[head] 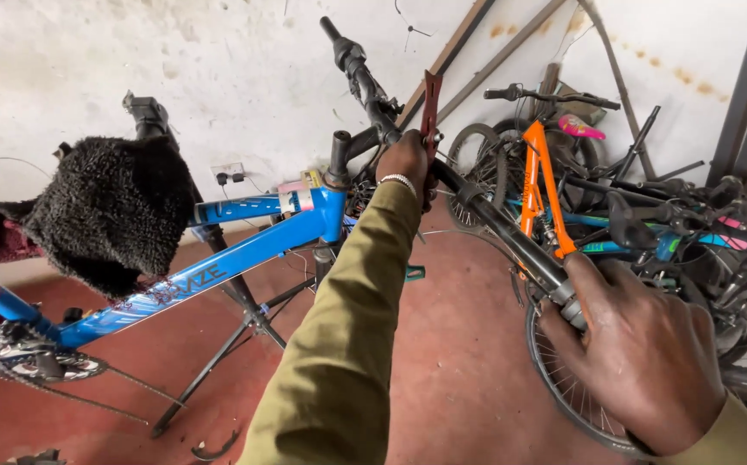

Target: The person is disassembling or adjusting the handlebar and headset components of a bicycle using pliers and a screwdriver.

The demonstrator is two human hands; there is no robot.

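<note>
Over red floor (459, 344), left hand (406, 164) gripping red tool (432, 108), right hand (640, 353) clasping handlebar (511, 237)

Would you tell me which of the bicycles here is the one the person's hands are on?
The blue-framed bicycle on the repair stand; both hands grip its handlebar, unlike the orange-framed bicycle and others piled by the wall.

Two hands (408, 164), one blue bicycle (244, 250), one red tool (431, 108), perhaps three stacked bikes (614, 215)
</note>
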